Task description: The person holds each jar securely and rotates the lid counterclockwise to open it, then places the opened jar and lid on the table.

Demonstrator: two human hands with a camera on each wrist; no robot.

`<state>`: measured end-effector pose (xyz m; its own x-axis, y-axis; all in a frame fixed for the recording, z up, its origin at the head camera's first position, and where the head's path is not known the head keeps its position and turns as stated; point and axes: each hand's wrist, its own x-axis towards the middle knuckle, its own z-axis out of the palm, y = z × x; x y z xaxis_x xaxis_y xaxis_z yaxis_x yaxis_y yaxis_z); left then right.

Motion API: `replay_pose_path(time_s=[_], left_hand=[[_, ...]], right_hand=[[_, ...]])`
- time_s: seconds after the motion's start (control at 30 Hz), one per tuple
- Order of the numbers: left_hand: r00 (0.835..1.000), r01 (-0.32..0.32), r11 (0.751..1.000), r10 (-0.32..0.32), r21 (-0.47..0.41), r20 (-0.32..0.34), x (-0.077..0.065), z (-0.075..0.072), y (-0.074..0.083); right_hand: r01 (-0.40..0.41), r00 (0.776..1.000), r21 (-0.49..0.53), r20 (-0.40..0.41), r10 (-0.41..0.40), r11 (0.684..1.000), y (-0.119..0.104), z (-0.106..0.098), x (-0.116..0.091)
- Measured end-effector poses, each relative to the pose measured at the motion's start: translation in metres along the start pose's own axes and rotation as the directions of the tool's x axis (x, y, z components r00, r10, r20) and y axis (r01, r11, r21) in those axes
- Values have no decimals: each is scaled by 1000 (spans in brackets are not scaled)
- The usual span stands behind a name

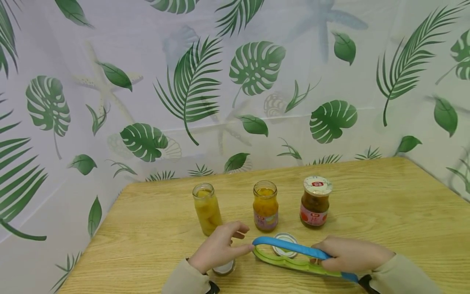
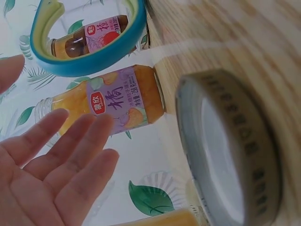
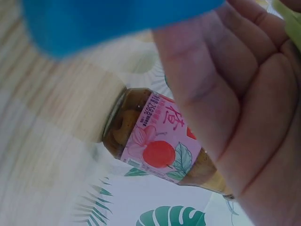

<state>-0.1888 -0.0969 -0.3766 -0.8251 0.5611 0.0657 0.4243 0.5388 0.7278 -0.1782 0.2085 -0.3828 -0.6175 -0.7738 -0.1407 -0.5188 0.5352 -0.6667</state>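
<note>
My right hand [image 1: 343, 255] grips a blue and green jar opener [image 1: 293, 246] by its right end, fingers curled round it. The opener lies low over the table. My left hand [image 1: 222, 247] is at its other end, thumb tip right at the blue loop, other fingers loosely bent and holding nothing. Beyond the opener stands an uncapped jar of orange fruit [image 1: 266, 208] with a purple label. To its right is a jar with a pink label [image 1: 315, 204], its patterned lid [image 1: 318, 185] on. A loose lid [image 1: 285, 245] is partly seen through the opener.
A taller uncapped jar of yellow fruit [image 1: 207, 210] stands at the left, just beyond my left hand. Another loose lid [image 2: 225, 150] lies on the wooden table [image 1: 147, 237] below that hand. A leaf-printed cloth [image 1: 253, 102] hangs behind the table.
</note>
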Motion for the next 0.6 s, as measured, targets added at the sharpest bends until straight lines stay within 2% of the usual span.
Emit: replay_pose_path(time_s=[0.3,0.43,0.5,0.6], left_hand=[[998,-35,999,35,6,-53,0,1,1],[997,-34,999,34,-2,-72,1,2,2],[996,-37,999,37,-3,-84,1,2,3],[993,-49,999,49,-1,-106,2,3,6]], right_hand=[[31,999,57,-38,-29,998,-2,-11,-10],[79,995,78,-67,-74,994,-3,-17,-17],[102,991,66,-91,-96,993,-5,-20,-20],[90,988,52,-127,-83,995,-7,-26,-26]])
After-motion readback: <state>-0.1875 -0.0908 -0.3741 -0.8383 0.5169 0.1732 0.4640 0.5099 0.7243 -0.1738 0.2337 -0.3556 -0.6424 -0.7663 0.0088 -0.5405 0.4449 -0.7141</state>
